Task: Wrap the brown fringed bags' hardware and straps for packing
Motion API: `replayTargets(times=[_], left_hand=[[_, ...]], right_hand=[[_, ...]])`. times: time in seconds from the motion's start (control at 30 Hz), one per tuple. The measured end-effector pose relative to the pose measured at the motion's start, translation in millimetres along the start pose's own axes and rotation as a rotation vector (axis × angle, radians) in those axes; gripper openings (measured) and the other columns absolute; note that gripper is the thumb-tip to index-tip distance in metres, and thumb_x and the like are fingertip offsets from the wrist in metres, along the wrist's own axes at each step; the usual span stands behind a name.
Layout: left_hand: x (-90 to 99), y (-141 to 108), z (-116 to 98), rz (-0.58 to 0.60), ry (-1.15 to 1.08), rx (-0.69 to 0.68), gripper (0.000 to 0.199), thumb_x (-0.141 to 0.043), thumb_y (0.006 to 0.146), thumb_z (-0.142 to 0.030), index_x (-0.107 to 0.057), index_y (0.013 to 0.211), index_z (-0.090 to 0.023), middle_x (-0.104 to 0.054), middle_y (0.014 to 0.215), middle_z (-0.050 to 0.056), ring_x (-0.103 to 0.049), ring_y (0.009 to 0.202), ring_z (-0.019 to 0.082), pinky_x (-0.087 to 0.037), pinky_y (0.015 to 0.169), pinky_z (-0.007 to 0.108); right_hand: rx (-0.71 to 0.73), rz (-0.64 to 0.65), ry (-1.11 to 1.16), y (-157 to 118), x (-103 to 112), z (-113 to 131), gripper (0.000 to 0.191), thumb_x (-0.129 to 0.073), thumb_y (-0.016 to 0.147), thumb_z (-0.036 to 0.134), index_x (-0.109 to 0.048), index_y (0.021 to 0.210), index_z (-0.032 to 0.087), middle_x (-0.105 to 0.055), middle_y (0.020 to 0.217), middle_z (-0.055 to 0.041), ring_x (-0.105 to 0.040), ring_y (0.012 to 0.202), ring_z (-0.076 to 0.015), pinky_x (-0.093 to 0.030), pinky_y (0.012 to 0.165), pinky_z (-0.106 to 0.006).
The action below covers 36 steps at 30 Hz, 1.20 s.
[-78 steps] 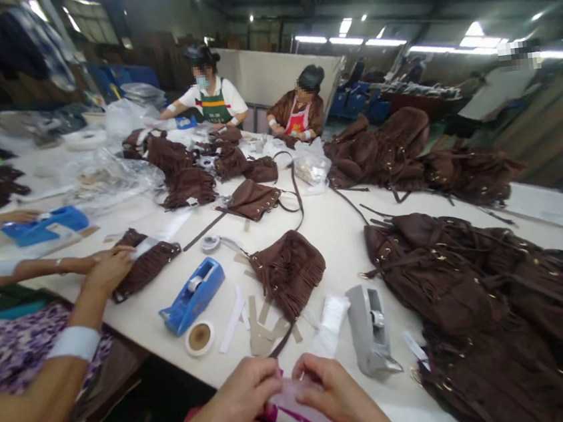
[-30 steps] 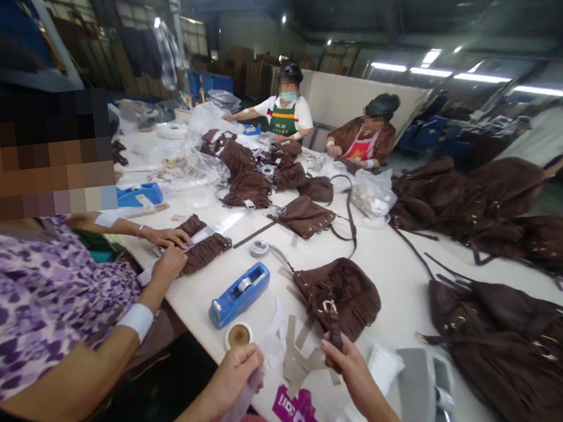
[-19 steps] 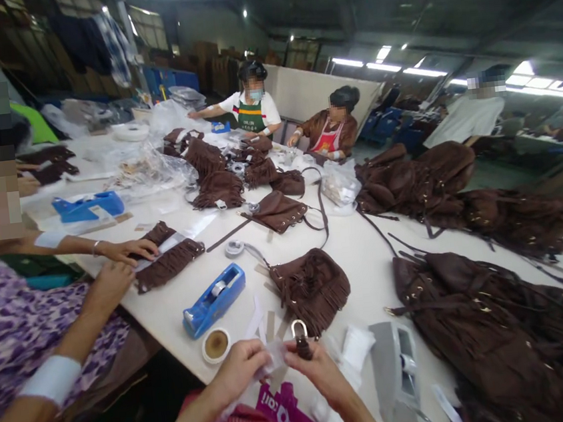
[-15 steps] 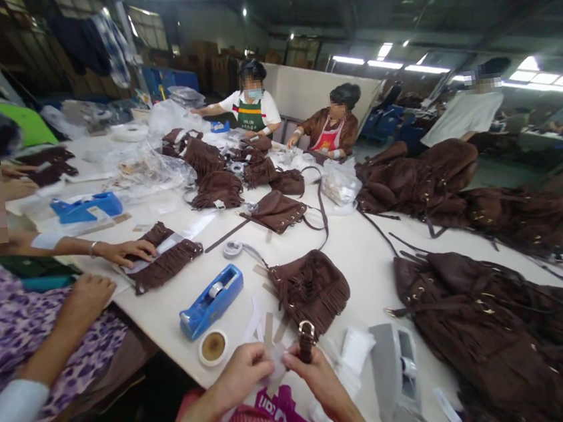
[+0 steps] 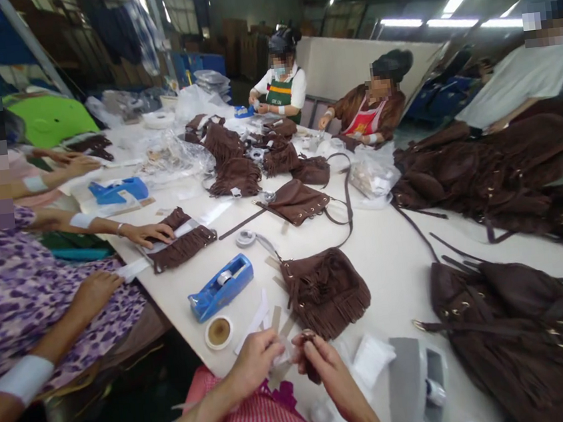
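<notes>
At the near table edge my left hand [image 5: 260,361] pinches a thin whitish translucent piece [image 5: 287,350]. Close on its right, my right hand [image 5: 320,361] is closed on a dark brown strap end [image 5: 311,363]; its buckle is mostly covered by the fingers. Just beyond both hands lies a brown fringed bag [image 5: 327,290]. A blue tape dispenser [image 5: 222,288] and a round tape roll [image 5: 218,332] lie to the left. White wrapping [image 5: 372,359] and a grey tape dispenser [image 5: 420,384] are on the right.
Brown bags [image 5: 530,332] are piled at the right. Fringed pieces [image 5: 235,175] and clear plastic [image 5: 175,155] cover the far middle. On the left, a person's hands [image 5: 156,233] rest by a fringed piece. Other people work across the white table [image 5: 390,246].
The view has swung left, so things appear farther right. My right hand now covers the buckle that stood up before. The person across in the green apron has brought their hands together.
</notes>
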State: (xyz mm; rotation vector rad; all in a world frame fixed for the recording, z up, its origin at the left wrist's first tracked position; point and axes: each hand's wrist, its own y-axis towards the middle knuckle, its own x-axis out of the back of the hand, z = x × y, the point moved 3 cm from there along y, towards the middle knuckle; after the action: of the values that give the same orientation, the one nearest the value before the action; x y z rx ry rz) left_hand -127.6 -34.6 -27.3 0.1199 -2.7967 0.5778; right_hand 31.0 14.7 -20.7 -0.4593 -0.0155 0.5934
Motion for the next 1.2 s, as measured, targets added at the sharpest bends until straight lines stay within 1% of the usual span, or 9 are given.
replayTargets(times=[0.1, 0.23, 0.33, 0.4, 0.53, 0.7, 0.9, 1.1, 1.2], left_hand=[[-3.5, -2.9, -2.5, 0.03, 0.031, -0.011, 0.021, -0.047, 0.077, -0.033, -0.042, 0.061, -0.02, -0.04, 0.061, -0.005, -0.041, 0.064, 0.014, -0.029, 0.061, 0.027], [-6.4, -6.7, -9.5, 0.053, 0.043, -0.029, 0.028, -0.044, 0.083, -0.038, -0.041, 0.062, -0.021, -0.039, 0.062, -0.004, -0.039, 0.064, 0.014, -0.03, 0.062, 0.027], [-6.0, -12.5, -15.6, 0.079, 0.038, -0.027, 0.033, -0.041, 0.086, -0.042, -0.041, 0.061, -0.02, -0.039, 0.061, -0.004, -0.038, 0.062, 0.014, -0.03, 0.061, 0.027], [-5.6, -18.7, -19.9, 0.135, 0.01, -0.02, 0.034, -0.042, 0.086, -0.043, -0.044, 0.062, -0.02, -0.041, 0.061, -0.004, -0.039, 0.062, 0.013, -0.031, 0.06, 0.026], [-3.9, -31.6, -24.9, 0.226, -0.134, 0.03, 0.025, -0.054, 0.078, -0.037, -0.056, 0.063, -0.016, -0.048, 0.063, -0.004, -0.041, 0.063, 0.013, -0.032, 0.06, 0.025], [0.0, -37.2, -20.4, 0.137, -0.18, 0.086, 0.017, -0.061, 0.069, -0.03, -0.061, 0.062, -0.015, -0.051, 0.058, -0.004, -0.043, 0.062, 0.012, -0.032, 0.059, 0.024], [-0.8, -36.7, -14.5, 0.085, -0.306, 0.12, 0.019, -0.067, 0.058, -0.026, -0.05, 0.054, -0.017, -0.044, 0.053, -0.007, -0.037, 0.057, 0.01, -0.026, 0.055, 0.022], [-5.1, -36.3, -6.0, 0.099, -0.4, 0.155, 0.022, -0.064, 0.063, -0.034, -0.052, 0.057, -0.016, -0.043, 0.053, -0.006, -0.032, 0.053, 0.008, -0.025, 0.052, 0.022], [-6.4, -34.8, -2.1, 0.118, -0.4, 0.16, 0.023, -0.065, 0.064, -0.035, -0.057, 0.059, -0.015, -0.046, 0.053, -0.005, -0.035, 0.053, 0.009, -0.026, 0.052, 0.022]], right_hand=[[0.034, -0.039, 0.045, -0.9, 6.5, 5.3, 0.061, -0.048, 0.083, 0.073, -0.06, 0.098, 0.015, -0.063, 0.075, -0.0033, -0.06, 0.063, -0.0146, -0.048, 0.061, -0.027], [0.065, -0.025, -0.06, -4.1, 12.9, 3.4, 0.059, -0.045, 0.085, 0.072, -0.055, 0.106, 0.017, -0.057, 0.064, 0.0029, -0.051, 0.045, -0.0107, -0.037, 0.044, -0.022], [0.07, -0.02, -0.148, -10.4, 16.6, -1.2, 0.057, -0.043, 0.085, 0.071, -0.056, 0.102, 0.018, -0.061, 0.07, -0.0012, -0.061, 0.059, -0.0156, -0.042, 0.049, -0.024], [0.102, -0.009, -0.215, -15.3, 17.3, -0.5, 0.053, -0.043, 0.087, 0.069, -0.058, 0.093, 0.018, -0.062, 0.072, -0.0028, -0.062, 0.067, -0.0174, -0.046, 0.057, -0.026], [0.127, 0.022, -0.329, -22.6, 14.6, 7.6, 0.046, -0.037, 0.094, 0.06, -0.056, 0.084, 0.02, -0.053, 0.062, 0.0024, -0.052, 0.058, -0.0139, -0.04, 0.056, -0.025], [0.137, 0.087, -0.411, -26.9, 7.6, 17.4, 0.044, -0.036, 0.096, 0.056, -0.052, 0.075, 0.02, -0.047, 0.061, 0.0038, -0.046, 0.059, -0.0132, -0.036, 0.059, -0.025], [0.126, 0.135, -0.395, -28.3, 5.1, 19.3, 0.042, -0.038, 0.095, 0.054, -0.051, 0.074, 0.02, -0.049, 0.065, 0.0023, -0.048, 0.063, -0.0141, -0.037, 0.062, -0.026], [0.121, 0.162, -0.389, -30.9, 5.7, 18.6, 0.04, -0.034, 0.098, 0.052, -0.056, 0.091, 0.019, -0.054, 0.072, 0.0006, -0.052, 0.067, -0.0152, -0.04, 0.065, -0.027], [0.155, 0.14, -0.416, -32.1, 6.9, 19.6, 0.035, -0.035, 0.1, 0.048, -0.054, 0.089, 0.02, -0.056, 0.072, 0.0007, -0.053, 0.067, -0.0149, -0.041, 0.066, -0.027]])
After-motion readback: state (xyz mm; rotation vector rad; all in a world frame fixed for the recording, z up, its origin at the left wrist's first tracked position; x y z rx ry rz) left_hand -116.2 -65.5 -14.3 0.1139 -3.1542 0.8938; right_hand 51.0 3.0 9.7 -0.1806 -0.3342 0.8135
